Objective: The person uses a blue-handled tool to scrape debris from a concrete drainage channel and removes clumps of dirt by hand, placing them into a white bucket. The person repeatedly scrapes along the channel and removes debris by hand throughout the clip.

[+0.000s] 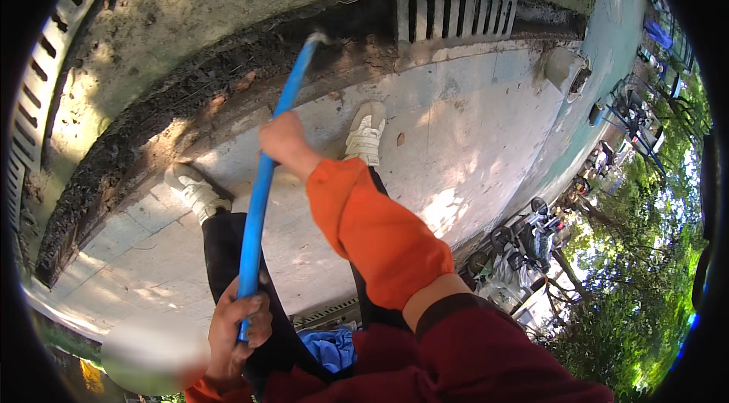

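Both my hands grip the blue handle of a long tool (290,84). My right hand (285,138), below an orange sleeve cover, wraps around its middle. Near the handle's lower end my left hand (242,317) closes around it. The tool's far end reaches into an uncovered drain channel (171,89) that holds dark soil and dry leaves; its head is blurred and partly lost in shadow, so its type cannot be told. Beyond it, a slotted drain grate (455,15) covers part of the channel. My feet, in light strap shoes (364,132), stand apart on the paving beside the channel.
A tipped, pale container (565,72) with dark matter inside lies near the channel's right end. More slotted grates (28,101) line the left edge. Blue cloth (330,348) shows behind my legs. Parked two-wheelers (532,240) and trees stand to the right.
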The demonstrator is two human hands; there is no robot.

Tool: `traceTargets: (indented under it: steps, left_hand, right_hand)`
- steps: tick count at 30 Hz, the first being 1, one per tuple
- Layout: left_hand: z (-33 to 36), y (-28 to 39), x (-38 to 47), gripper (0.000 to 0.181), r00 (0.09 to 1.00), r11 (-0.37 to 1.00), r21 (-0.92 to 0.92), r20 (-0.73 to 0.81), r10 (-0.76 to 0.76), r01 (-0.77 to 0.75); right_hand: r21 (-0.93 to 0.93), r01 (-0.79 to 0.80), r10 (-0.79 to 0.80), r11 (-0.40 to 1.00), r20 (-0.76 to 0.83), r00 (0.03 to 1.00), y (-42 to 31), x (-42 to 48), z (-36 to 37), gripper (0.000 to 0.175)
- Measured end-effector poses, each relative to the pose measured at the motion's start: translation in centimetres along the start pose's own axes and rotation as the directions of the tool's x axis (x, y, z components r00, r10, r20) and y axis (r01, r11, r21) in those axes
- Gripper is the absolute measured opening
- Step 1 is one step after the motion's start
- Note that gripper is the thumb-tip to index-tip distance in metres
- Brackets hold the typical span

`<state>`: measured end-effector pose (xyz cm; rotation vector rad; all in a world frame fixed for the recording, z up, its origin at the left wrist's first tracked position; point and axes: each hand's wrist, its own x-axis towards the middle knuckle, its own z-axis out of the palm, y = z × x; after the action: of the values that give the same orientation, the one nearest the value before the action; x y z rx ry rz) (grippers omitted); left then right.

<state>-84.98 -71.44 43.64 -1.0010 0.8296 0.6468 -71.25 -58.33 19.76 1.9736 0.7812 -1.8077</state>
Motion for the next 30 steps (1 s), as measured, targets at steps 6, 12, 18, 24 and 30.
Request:
traceTargets:
  steps: [6, 12, 18, 24, 30]
  left_hand:
    - [0.7, -6.6, -9.8, 0.039, 0.980, 0.998, 0.040, -0.188, 0.057, -0.050]
    - [-1.0, -4.5, -9.3, 0.040, 0.957, 0.935, 0.341, -0.290, 0.003, 0.101]
    - [3.1, -1.6, 8.7, 0.031, 0.972, 0.968, 0.251, 0.231, -0.045, -0.015]
    - [3.2, -1.1, 7.3, 0.028, 0.978, 0.999, -0.036, 0.208, -0.006, 0.014]
    - [4.3, -6.0, -1.4, 0.027, 0.996, 0.987, -0.140, 0.019, 0.088, -0.085]
  right_hand:
    - [0.112, 0.001, -0.026, 0.994, 0.217, 0.976, 2.1, -8.8, 7.4, 0.031]
    - [0.495, 0.047, -0.065, 0.868, 0.019, 0.998, 3.7, -11.7, 3.5, 0.012]
    - [0.233, 0.073, -0.004, 0.970, -0.283, 0.959, -1.2, -0.6, -10.8, 0.017]
    - [-0.948, 0.315, -0.347, 0.042, 0.281, 0.895, -2.3, 2.9, -9.1, 0.012]
    - [-0.728, 0.599, -0.495, 0.332, 0.406, 0.768, 0.8, -0.1, -0.7, 0.018]
